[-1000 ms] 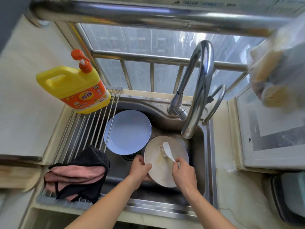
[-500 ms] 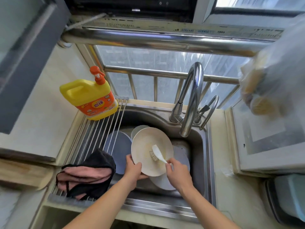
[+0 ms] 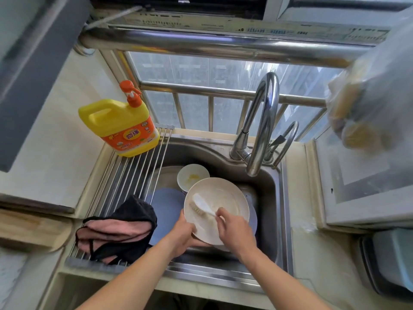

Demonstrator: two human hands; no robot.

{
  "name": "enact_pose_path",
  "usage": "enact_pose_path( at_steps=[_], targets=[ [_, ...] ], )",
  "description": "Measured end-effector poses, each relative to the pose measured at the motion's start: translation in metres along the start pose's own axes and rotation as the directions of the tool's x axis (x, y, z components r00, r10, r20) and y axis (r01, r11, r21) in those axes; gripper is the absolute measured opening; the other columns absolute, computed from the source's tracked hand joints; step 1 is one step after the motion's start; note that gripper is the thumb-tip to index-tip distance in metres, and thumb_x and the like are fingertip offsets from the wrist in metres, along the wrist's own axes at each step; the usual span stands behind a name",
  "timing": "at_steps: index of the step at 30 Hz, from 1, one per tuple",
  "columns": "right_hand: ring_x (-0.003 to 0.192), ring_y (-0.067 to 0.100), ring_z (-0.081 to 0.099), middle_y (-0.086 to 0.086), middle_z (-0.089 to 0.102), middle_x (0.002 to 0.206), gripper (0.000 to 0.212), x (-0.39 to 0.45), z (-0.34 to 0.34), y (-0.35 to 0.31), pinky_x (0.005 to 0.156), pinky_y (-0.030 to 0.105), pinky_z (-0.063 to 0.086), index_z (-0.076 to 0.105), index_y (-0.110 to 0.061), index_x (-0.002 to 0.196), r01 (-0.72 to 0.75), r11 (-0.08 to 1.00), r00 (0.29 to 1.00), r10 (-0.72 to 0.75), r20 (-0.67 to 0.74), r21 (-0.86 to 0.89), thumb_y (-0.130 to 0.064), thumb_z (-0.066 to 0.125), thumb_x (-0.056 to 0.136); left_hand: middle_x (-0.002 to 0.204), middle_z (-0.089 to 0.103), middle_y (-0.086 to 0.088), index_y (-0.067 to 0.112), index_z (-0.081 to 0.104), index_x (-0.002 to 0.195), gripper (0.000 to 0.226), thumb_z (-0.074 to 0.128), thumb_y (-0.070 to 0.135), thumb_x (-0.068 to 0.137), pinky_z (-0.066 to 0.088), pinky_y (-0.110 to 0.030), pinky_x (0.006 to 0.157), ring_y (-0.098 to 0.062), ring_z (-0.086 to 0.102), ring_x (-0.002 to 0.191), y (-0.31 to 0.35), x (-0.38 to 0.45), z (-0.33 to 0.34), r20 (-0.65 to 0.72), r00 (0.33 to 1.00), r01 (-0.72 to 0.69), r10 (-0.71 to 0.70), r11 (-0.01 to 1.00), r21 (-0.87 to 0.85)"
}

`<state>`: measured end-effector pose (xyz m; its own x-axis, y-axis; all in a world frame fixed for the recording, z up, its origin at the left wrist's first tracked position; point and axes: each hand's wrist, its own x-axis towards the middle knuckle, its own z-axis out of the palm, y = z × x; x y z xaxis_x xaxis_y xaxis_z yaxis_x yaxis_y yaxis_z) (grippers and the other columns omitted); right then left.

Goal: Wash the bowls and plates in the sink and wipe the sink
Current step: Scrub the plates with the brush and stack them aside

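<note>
We see a smooth, round, cream plate (image 3: 220, 198) held tilted above the steel sink (image 3: 277, 198). The left hand (image 3: 184, 233) grips its rim at about 7 o'clock, thumb on the face and fingers curled beneath. The right hand (image 3: 234, 231) pinches the white plastic handle of a scrubbing brush (image 3: 202, 205), whose pale bristles lie on the plate's face toward 9 o'clock from its centre.

Under the plate lies a flat, matte blue plate (image 3: 166, 211), partly covered. At 11 o'clock from the cream plate sits a small round bowl (image 3: 192, 175) with a yellow smear inside. We cannot tell what else lies beneath the raised plate.

A curved, shiny metal tap (image 3: 264, 121) arches over the sink at 1 o'clock, its spout ending just above the plate's far edge. At 9 o'clock a rack of thin steel rods (image 3: 134, 173) spans the sink's left side. On it rest a crumpled black and pink cloth (image 3: 118, 229), soft and folded, and, toward 11 o'clock, a glossy yellow detergent jug (image 3: 120, 126) with an orange pump. A blurred plastic bag (image 3: 371, 104) hangs at 2 o'clock.
</note>
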<state>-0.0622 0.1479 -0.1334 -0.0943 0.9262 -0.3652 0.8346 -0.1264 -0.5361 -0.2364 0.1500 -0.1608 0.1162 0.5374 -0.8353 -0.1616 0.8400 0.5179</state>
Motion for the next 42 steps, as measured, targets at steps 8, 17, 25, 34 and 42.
enact_pose_path(
  at_steps=[8, 17, 25, 34, 42],
  targets=[
    [0.076, 0.025, 0.062, 0.001, 0.067, 0.077, 0.01, 0.002, 0.01, 0.0, 0.069, 0.041, 0.051, 0.055, -0.026, 0.099, 0.008, 0.989, 1.0, -0.011, 0.022, 0.146, -0.035, 0.049, 0.1, 0.135, 0.045, -0.01, 0.034, 0.032, 0.134, 0.075, 0.03, -0.02, 0.083, 0.057, -0.067, 0.077, -0.043, 0.055, 0.116, 0.011, -0.004, 0.002, 0.052, 0.999, 0.001, 0.0, 1.0, -0.009],
    [0.058, 0.018, 0.056, -0.01, 0.055, 0.062, 0.01, -0.001, -0.019, 0.04, 0.054, 0.034, 0.043, 0.055, -0.034, 0.105, 0.152, 0.986, 0.982, -0.143, 0.124, -0.065, -0.042, 0.049, 0.102, 0.14, 0.038, -0.007, 0.03, 0.029, 0.138, 0.078, 0.029, -0.024, 0.082, 0.058, -0.064, 0.069, -0.042, 0.046, 0.117, 0.026, 0.005, -0.019, -0.082, 0.991, -0.117, 0.105, 0.982, -0.148],
    [0.066, 0.024, 0.059, -0.001, 0.062, 0.071, 0.012, -0.008, 0.002, 0.018, 0.059, 0.039, 0.05, 0.053, -0.031, 0.104, 0.117, 0.991, 0.991, -0.12, 0.057, 0.062, -0.041, 0.047, 0.102, 0.134, 0.042, -0.003, 0.037, 0.032, 0.133, 0.079, 0.031, -0.023, 0.081, 0.056, -0.068, 0.075, -0.039, 0.048, 0.118, 0.018, -0.004, -0.011, 0.009, 0.997, -0.077, 0.077, 0.997, -0.004],
    [0.063, 0.024, 0.056, 0.0, 0.061, 0.068, 0.013, -0.006, 0.014, 0.018, 0.057, 0.04, 0.049, 0.052, -0.029, 0.103, 0.016, 0.997, 1.0, -0.016, 0.001, 0.069, -0.04, 0.044, 0.103, 0.137, 0.04, -0.006, 0.037, 0.028, 0.139, 0.08, 0.031, -0.022, 0.085, 0.058, -0.065, 0.073, -0.039, 0.049, 0.117, 0.016, -0.002, -0.011, -0.019, 0.997, -0.069, 0.068, 0.996, -0.049],
    [0.066, 0.013, 0.06, -0.006, 0.063, 0.074, 0.013, 0.0, 0.011, 0.03, 0.052, 0.031, 0.048, 0.054, -0.03, 0.095, -0.204, 0.962, 0.972, 0.221, -0.081, 0.182, -0.035, 0.047, 0.104, 0.136, 0.04, 0.002, 0.039, 0.027, 0.139, 0.077, 0.036, -0.018, 0.088, 0.059, -0.064, 0.072, -0.033, 0.051, 0.114, 0.01, -0.004, -0.007, -0.061, 0.993, -0.102, 0.103, 0.995, 0.018]
  ],
)
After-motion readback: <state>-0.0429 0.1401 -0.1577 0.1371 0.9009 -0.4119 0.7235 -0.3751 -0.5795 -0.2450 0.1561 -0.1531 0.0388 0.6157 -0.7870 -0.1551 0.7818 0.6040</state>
